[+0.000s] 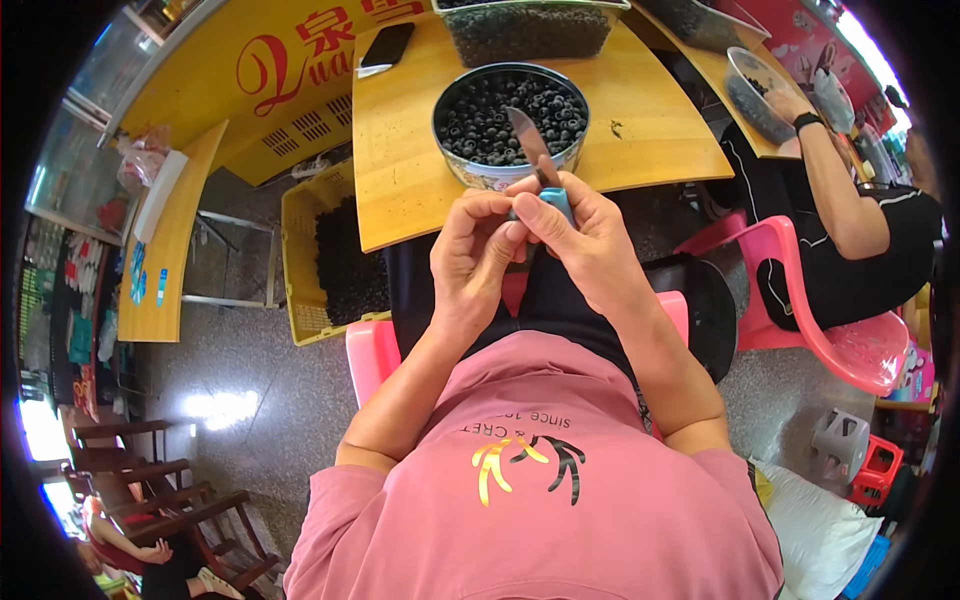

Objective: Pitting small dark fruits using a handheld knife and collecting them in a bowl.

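Observation:
In my right hand [592,245] is a small knife [527,135] with a light blue handle, its blade pointing up and away from me over the round tin. My left hand [470,250] meets the right one at the near table edge, thumb and fingers pinched together; whatever is between the fingertips is too small and covered to name. Just beyond my hands stands the round patterned tin [465,172], filled with small dark round pieces [485,110], some showing pale rings.
The tin stands on a wooden table [655,130]. Behind it are a clear tub [530,35] of dark pieces and a phone [388,44]. A yellow crate [300,270] sits on the floor at left. To the right, another person reaches into a clear bowl [745,90] beside a pink chair [790,260].

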`<state>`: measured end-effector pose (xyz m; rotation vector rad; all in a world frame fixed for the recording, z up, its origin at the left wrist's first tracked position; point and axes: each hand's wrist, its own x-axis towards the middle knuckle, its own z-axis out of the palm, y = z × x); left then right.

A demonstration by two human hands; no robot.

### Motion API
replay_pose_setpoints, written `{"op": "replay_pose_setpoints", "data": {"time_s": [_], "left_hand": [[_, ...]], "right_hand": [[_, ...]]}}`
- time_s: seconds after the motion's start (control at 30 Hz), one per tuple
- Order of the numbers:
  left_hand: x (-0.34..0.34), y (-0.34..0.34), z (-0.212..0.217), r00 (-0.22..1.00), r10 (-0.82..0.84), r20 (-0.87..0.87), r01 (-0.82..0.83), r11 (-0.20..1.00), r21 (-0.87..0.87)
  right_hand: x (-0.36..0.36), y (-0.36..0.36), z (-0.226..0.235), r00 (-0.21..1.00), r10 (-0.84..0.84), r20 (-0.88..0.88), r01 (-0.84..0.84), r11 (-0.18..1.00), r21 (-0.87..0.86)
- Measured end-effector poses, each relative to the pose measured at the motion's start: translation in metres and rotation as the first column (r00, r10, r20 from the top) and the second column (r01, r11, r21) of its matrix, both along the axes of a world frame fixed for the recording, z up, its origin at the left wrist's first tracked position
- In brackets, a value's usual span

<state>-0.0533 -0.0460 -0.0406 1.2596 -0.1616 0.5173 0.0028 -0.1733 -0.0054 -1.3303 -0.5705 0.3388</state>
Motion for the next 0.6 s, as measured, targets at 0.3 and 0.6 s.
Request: {"op": "replay_pose_setpoints", "data": {"time_s": [0.3, 0.6], "left_hand": [[-0.013, 0.037, 0.01, 0.989, 0.139, 0.042, -0.143, 0.984, 0.103], [-0.005, 0.209, -0.011, 0.623, 0.762, 0.175, -0.51, 0.226, 0.83]], "right_hand": [[0.0, 0.0, -0.008, 0.996, -0.016, -0.092, 0.015, 1.0, -0.004], [0.043, -0.05, -0.012, 0.933, -0.36, 0.019, 0.36, 0.928, -0.095]]}}
